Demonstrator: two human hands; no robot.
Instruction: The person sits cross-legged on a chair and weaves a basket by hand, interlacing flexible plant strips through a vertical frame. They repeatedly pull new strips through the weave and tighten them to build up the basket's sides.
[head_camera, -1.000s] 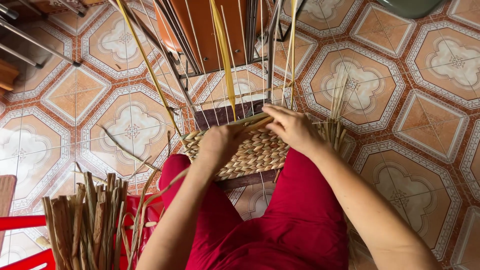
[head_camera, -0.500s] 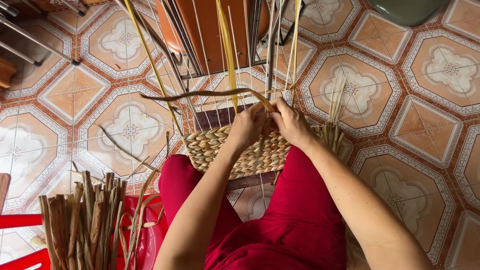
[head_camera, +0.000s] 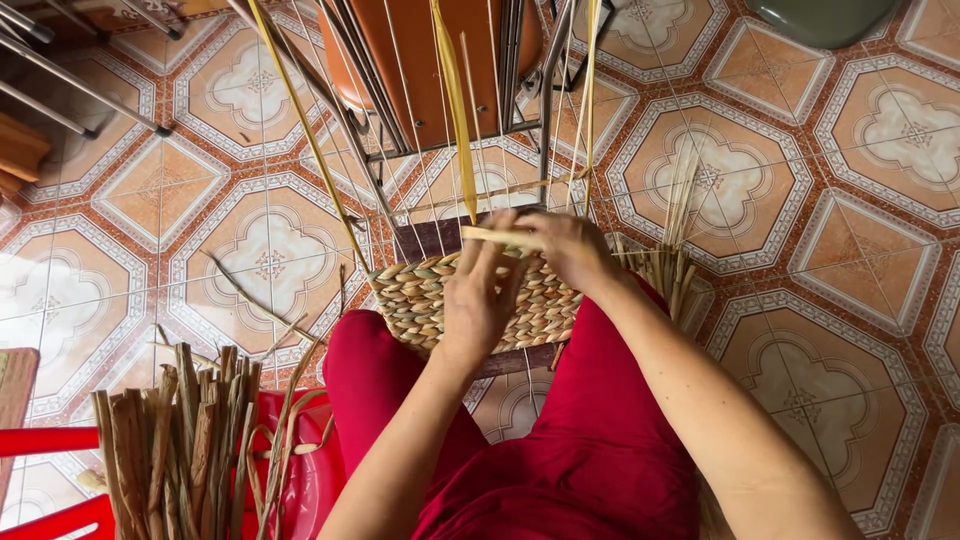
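hands, left hand (head_camera: 480, 300) and right hand (head_camera: 565, 248), have shifted onto a pale strand (head_camera: 500, 238).

Both my bare forearms reach forward from my lap and converge. My left hand (head_camera: 482, 300) lies palm down, fingers stretched forward and slightly spread. My right hand (head_camera: 565, 250) sits just beside it, fingers curled inward, its fingertips meeting those of the left.
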